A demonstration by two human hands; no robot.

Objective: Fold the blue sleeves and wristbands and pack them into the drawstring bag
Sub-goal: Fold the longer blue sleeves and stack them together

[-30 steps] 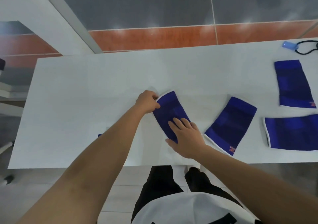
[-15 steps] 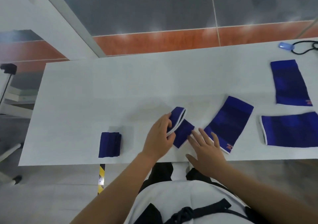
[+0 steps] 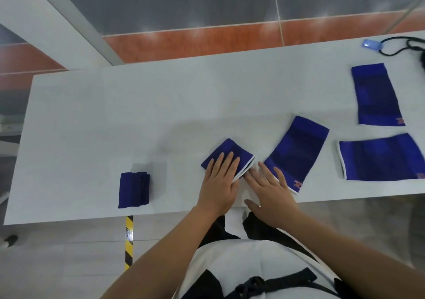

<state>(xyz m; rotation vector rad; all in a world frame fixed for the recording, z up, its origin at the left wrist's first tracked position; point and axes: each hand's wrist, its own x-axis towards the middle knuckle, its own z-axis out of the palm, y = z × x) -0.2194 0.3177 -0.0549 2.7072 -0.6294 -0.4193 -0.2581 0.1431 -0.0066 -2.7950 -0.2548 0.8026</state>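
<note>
A blue sleeve folded in half lies near the table's front edge, its white hems together at the right. My left hand lies flat on it, fingers spread. My right hand rests open and flat on the table just right of it, fingertips touching the edge of an unfolded blue sleeve. Two more flat blue sleeves lie at the right, one far and one near. A small folded blue piece sits at the front left. The drawstring bag's black cord shows at the far right corner.
The white table ends close to my body. A small light-blue tag lies by the cord. Beyond the table is a grey and orange tiled floor. Yellow-black tape marks the floor below the front edge.
My left hand carried the sleeve's far end over onto its near end and now presses the fold flat. My right hand slid off the sleeve to the table beside it.
</note>
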